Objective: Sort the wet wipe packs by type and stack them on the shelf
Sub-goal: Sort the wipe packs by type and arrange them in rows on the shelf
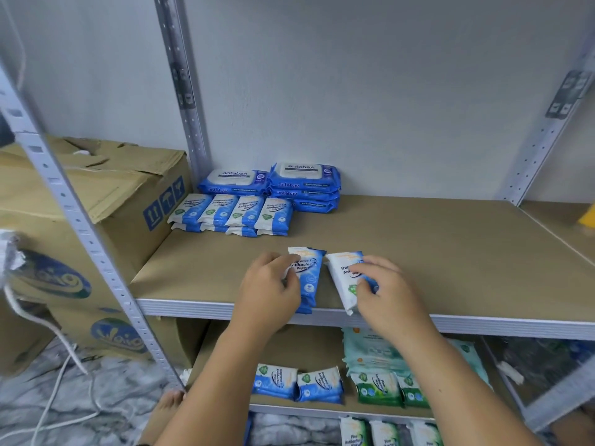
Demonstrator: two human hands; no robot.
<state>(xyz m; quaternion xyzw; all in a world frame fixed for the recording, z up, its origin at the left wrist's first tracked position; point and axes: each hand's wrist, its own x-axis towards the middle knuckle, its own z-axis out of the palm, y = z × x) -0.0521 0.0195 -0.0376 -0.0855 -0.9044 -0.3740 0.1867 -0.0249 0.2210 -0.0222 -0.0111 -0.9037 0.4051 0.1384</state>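
shelf (434,252) right half + centre: open, free reach | back-left: blue antabax stacks (304,188) and small wipe packs row (231,214) block | left: cardboard box (96,204), front upright post (80,226)

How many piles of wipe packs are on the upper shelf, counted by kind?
Large blue packs: 2 piles
Small white-and-blue packs at the back: 4 piles
Small white-and-blue packs held by the left hand and right hand: 2 piles
Total: 8 piles
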